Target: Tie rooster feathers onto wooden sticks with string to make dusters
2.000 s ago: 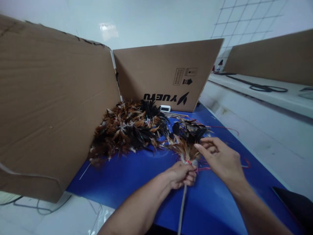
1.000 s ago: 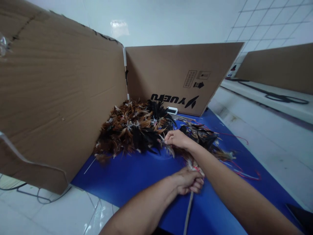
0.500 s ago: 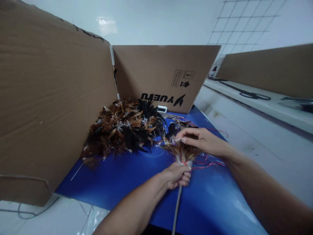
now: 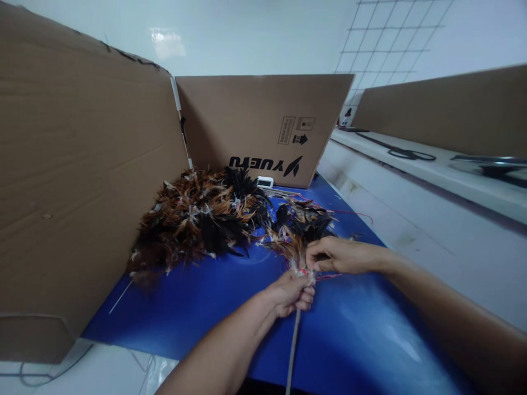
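Note:
My left hand (image 4: 294, 293) is closed around a feather duster, gripping the top of its thin stick (image 4: 293, 345) just below the bound feathers. Brown feathers (image 4: 294, 247) fan out beyond the fist, their pale quill ends wrapped with red string (image 4: 303, 271). At the right side of this binding my right hand (image 4: 335, 255) pinches feathers between thumb and fingers; the fingertips partly hide them. Loose red string trails to the right under that hand. Just past the duster lies a small heap of black and brown feathers (image 4: 310, 219).
A large pile of brown and black feather bunches (image 4: 193, 219) lies on the blue table (image 4: 197, 307) at left. Cardboard panels (image 4: 247, 120) stand behind and at left. A small white device (image 4: 264, 181) and thin sticks (image 4: 284, 192) lie at the back. Scissors (image 4: 411, 154) rest on the right ledge.
My right hand has come down from above the feather heap to the duster's binding, bringing the pinched feathers with it. My left hand keeps its grip. The view has shifted slightly right.

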`<state>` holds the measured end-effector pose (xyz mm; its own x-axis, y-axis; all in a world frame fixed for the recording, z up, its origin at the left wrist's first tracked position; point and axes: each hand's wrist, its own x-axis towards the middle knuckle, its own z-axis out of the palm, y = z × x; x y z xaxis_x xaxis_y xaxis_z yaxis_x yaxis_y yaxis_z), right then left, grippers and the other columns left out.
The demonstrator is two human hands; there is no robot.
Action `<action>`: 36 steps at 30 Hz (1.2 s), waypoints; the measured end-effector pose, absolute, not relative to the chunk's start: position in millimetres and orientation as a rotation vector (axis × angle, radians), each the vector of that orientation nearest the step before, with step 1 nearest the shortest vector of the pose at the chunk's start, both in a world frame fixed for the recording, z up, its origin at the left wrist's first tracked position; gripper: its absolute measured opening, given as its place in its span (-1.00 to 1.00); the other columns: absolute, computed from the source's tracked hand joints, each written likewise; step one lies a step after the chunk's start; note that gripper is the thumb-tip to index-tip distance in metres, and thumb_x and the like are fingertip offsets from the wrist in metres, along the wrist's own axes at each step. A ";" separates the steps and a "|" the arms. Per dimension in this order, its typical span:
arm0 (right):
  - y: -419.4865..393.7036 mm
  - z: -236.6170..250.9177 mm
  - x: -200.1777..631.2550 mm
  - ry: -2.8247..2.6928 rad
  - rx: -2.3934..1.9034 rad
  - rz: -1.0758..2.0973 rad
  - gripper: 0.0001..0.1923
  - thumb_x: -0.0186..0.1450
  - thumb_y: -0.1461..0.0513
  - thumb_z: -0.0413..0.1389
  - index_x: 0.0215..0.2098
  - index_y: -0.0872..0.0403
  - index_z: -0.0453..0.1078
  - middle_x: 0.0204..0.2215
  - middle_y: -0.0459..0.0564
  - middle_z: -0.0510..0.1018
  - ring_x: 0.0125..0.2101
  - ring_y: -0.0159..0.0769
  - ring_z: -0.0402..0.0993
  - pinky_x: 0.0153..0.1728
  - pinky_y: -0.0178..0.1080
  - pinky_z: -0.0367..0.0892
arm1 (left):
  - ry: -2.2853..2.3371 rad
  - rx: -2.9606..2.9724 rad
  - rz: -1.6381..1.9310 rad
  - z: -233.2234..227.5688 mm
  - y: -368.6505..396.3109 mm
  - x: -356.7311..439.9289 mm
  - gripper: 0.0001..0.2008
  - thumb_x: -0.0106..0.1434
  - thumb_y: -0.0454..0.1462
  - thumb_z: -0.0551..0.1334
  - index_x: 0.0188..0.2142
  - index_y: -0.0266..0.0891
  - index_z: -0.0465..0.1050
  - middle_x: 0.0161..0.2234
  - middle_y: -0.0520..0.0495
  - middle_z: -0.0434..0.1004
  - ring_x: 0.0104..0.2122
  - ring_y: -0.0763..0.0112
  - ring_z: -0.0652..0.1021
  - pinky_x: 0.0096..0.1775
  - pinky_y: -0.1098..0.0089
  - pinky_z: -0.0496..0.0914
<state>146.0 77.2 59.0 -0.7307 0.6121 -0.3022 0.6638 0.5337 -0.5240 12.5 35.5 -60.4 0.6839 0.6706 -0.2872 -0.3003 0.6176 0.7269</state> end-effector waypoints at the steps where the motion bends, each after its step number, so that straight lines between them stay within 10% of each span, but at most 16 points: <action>1: 77.5 57.9 146.0 2.673 1.111 -0.977 -0.83 0.15 0.28 0.03 -0.45 0.12 0.47 -0.48 -0.04 0.51 -0.44 -0.33 0.39 -0.39 -0.36 0.20 | 0.584 0.698 0.598 -60.1 35.3 12.5 -0.71 -0.07 -0.21 0.25 -0.54 -0.24 0.11 -0.69 0.20 0.04 -0.74 0.75 0.02 -0.63 0.54 -0.21; 36: 76.0 32.9 146.3 2.675 1.346 -0.557 -0.84 0.10 0.29 0.02 -0.43 0.05 0.46 -0.43 -0.07 0.57 -0.36 -0.27 0.46 -0.37 -0.33 0.22 | 0.567 0.611 0.530 -52.1 34.7 9.8 -0.77 -0.04 -0.29 0.21 -0.52 -0.23 0.09 -0.68 0.19 0.06 -0.75 0.74 0.02 -0.64 0.54 -0.24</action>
